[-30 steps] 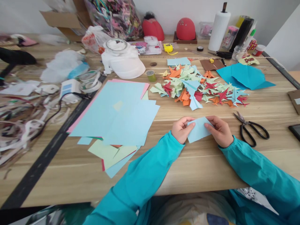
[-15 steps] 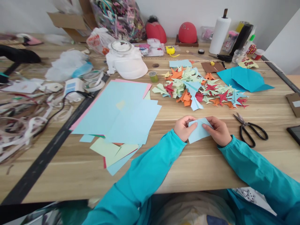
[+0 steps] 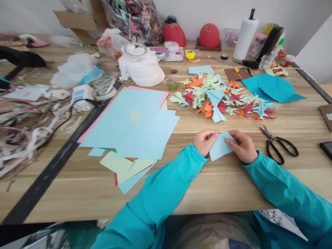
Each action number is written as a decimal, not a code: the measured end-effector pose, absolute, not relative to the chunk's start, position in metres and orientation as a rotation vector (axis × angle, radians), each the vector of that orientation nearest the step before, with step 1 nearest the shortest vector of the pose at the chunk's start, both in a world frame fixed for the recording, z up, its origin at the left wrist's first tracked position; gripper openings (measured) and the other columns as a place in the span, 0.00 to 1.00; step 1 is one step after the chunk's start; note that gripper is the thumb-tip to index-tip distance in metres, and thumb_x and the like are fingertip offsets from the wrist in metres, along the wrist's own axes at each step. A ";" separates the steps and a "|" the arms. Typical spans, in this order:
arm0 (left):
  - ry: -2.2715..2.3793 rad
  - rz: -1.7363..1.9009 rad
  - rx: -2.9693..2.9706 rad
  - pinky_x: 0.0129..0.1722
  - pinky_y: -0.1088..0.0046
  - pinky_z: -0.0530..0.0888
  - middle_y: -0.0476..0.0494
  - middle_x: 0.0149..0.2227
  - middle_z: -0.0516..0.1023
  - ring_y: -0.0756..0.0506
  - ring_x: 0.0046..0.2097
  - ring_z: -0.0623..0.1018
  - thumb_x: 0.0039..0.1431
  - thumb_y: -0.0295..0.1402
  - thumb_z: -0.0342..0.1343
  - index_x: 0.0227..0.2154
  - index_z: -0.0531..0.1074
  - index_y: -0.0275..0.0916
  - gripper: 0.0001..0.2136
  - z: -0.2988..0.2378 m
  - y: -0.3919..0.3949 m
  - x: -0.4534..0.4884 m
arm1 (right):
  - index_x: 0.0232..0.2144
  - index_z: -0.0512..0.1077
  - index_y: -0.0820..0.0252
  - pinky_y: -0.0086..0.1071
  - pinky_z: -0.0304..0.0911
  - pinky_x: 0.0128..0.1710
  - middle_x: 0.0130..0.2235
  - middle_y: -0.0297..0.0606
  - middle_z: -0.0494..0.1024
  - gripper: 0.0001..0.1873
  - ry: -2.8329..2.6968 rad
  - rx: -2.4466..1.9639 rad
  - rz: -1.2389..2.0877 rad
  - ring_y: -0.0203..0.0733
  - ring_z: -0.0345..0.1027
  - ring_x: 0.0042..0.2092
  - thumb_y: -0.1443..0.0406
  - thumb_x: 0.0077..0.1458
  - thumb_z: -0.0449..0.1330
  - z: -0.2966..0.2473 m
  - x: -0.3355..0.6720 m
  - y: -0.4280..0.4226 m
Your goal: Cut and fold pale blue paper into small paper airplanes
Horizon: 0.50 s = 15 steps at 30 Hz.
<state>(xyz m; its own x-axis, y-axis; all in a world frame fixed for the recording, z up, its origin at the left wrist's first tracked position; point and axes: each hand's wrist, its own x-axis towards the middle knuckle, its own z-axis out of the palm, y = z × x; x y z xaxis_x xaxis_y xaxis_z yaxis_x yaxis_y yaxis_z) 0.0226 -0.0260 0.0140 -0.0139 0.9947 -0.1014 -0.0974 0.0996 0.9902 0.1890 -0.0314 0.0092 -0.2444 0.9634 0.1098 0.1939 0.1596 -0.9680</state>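
Both hands hold a small folded piece of light blue paper [image 3: 219,148] just above the wooden table [image 3: 220,180]. My left hand [image 3: 204,142] pinches its left edge with curled fingers. My right hand [image 3: 242,146] grips its right side, index finger lying across the top. Teal sleeves cover both arms. Behind the hands lies a pile of folded paper shapes [image 3: 220,97] in green, orange, red and blue. To the left spreads a stack of light blue sheets [image 3: 135,124] over pink and green ones.
Black scissors [image 3: 280,145] lie right of my hands, a dark phone [image 3: 327,149] at the right edge. A teal sheet [image 3: 269,87], paper towel roll [image 3: 246,34], white cap [image 3: 142,71] and red domes [image 3: 209,34] stand further back. Ribbon scraps and tape rolls [image 3: 105,90] clutter the left.
The hands stay in the same spot on the paper. The left fingers have shifted slightly along the paper's left edge. The view has drifted a little.
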 end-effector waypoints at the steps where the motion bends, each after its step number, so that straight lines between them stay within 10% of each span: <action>1: 1.198 1.190 1.041 0.21 0.77 0.62 0.50 0.18 0.71 0.53 0.22 0.66 0.41 0.35 0.60 0.21 0.75 0.35 0.08 0.014 -0.026 0.023 | 0.37 0.72 0.59 0.30 0.66 0.30 0.32 0.37 0.77 0.14 -1.605 -1.141 1.169 0.38 0.69 0.32 0.57 0.51 0.62 0.009 0.189 -0.032; 15: 1.180 1.162 1.000 0.23 0.77 0.66 0.48 0.21 0.75 0.52 0.23 0.70 0.40 0.32 0.61 0.22 0.75 0.35 0.05 0.017 -0.028 0.025 | 0.39 0.75 0.57 0.34 0.70 0.35 0.39 0.39 0.80 0.15 -1.617 -1.182 1.079 0.42 0.73 0.38 0.56 0.53 0.60 0.014 0.186 -0.033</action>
